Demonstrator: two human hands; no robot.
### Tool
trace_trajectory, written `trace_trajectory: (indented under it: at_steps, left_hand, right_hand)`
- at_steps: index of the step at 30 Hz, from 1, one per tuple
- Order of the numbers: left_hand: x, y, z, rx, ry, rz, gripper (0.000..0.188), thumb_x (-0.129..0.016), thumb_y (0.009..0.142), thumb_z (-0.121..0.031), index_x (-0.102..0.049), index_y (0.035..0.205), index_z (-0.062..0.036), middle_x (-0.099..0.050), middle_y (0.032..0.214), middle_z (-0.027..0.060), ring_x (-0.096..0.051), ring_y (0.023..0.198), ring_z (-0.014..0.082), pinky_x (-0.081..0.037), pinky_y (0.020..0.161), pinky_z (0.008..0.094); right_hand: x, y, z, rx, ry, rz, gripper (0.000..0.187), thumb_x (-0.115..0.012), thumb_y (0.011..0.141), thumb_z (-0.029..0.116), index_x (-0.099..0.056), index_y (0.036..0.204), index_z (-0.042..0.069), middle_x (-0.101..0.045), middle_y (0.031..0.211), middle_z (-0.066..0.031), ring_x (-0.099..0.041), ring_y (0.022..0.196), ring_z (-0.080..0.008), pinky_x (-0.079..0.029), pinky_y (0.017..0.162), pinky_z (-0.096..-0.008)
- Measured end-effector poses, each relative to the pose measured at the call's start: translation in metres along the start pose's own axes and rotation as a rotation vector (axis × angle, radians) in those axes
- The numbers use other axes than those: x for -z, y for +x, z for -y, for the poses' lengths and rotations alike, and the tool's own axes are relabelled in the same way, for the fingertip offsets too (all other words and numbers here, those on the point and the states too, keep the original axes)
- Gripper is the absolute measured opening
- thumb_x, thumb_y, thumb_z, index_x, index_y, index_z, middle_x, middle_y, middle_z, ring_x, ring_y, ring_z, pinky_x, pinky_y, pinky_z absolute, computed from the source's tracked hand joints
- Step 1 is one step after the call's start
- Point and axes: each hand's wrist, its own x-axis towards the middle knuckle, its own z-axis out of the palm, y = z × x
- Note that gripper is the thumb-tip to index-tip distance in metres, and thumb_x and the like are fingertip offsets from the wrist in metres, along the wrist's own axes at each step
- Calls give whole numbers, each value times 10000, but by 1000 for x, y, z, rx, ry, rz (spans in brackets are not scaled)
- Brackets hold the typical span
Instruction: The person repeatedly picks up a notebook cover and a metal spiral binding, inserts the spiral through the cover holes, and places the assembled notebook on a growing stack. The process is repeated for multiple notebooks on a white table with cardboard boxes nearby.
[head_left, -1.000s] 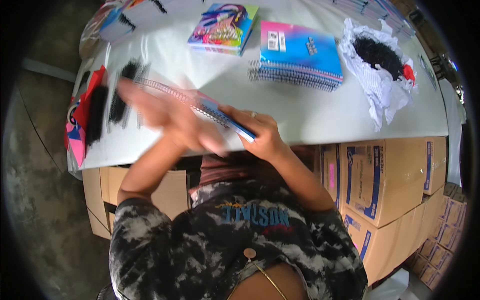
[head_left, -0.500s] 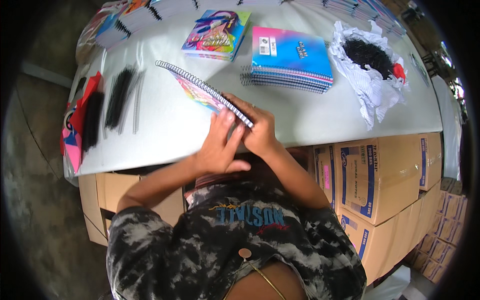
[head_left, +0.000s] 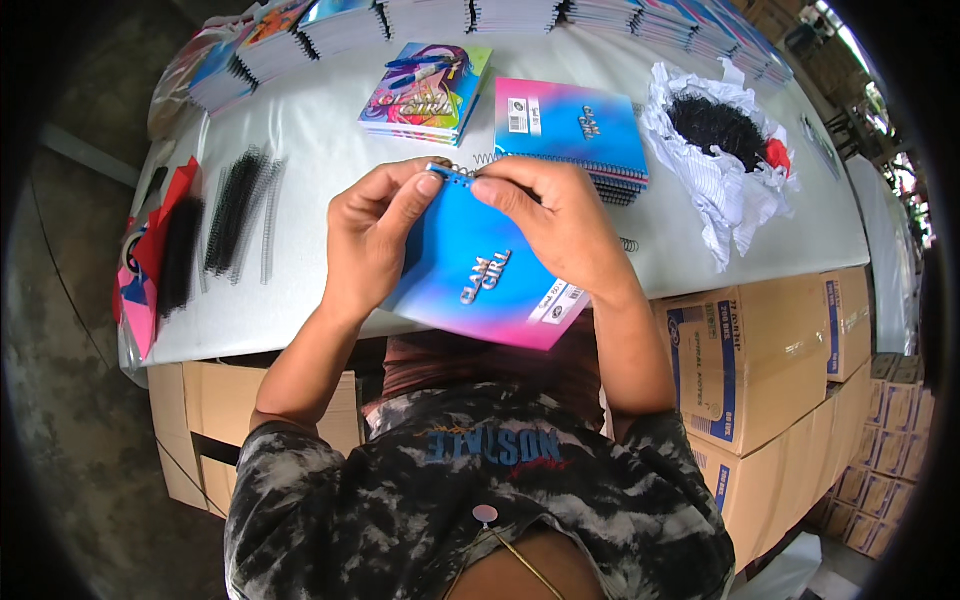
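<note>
Between my two hands is a blue and pink spiral notebook [head_left: 450, 240], tilted, its punched edge away from me and its pink edge toward my body. My left hand [head_left: 370, 225] pinches the left end of that edge with thumb and fingers. My right hand [head_left: 555, 215] grips the same edge further right, thumb on the cover. A bit of wire coil [head_left: 462, 170] shows at the edge between my thumbs. Beyond my right hand a short coil end [head_left: 628, 244] sticks out; my hand hides where it leads.
Behind my right hand lies a stack of blue-pink notebooks [head_left: 570, 115]. Left of it, blue pens [head_left: 420, 70] rest on a colourful notebook stack [head_left: 415, 105]. Black coils [head_left: 240, 215] lie at left, more in crumpled paper [head_left: 690, 195] at right. Cartons [head_left: 770, 350] stand beside the table [head_left: 310, 300].
The notebook has turned from edge-on to cover-up, its bound edge now away from me. My left hand has moved from its near side up to the bound edge; both hands now pinch there.
</note>
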Motion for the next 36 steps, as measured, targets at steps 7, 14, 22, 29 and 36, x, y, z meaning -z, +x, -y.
trace_trajectory:
  at_steps: [7,14,22,29,36]
  left_hand:
    - [9,29,12,105,-217,345,135,-607,799,-17,-624,934,-12,-608,848,3,-528,767,49,-438,686,200]
    - [19,45,9,90,-103,446,167,-679,738,-67,-580,870,-41,-570,868,20,-516,799,88,-413,705,225]
    - [-55,90,2,-290,120,-230,293,-622,844,-186,-527,1007,38,-596,764,76,-535,713,121,-434,648,244]
    - [-85,114,144,-255,802,-295,320,-591,824,-172,-522,1049,44,-548,964,203,-557,789,290,-448,730,354]
    - [-99,89,151,-154,412,-406,319,-616,858,-262,-520,688,-10,-479,546,2,-408,515,73,-369,501,225]
  right_hand:
    - [-10,-3,-20,-78,455,-172,169,-727,667,-10,-605,784,-16,-640,729,-96,-595,673,-90,-476,612,-254]
    - [-10,-7,-4,-48,197,-250,192,-732,651,-24,-600,790,-14,-625,742,-69,-597,671,-104,-481,597,-239]
    - [91,7,-55,357,124,-1107,445,-582,867,305,-531,1163,-23,-567,1145,-148,-525,1057,-215,-375,929,-310]
    - [62,6,-189,-20,308,-984,543,-399,936,407,-552,1138,-74,-565,1166,-162,-515,1089,-203,-378,927,-299]
    - [56,7,-199,-24,-144,-1291,181,-691,776,166,-672,845,-1,-506,763,-27,-479,637,-133,-415,610,-251]
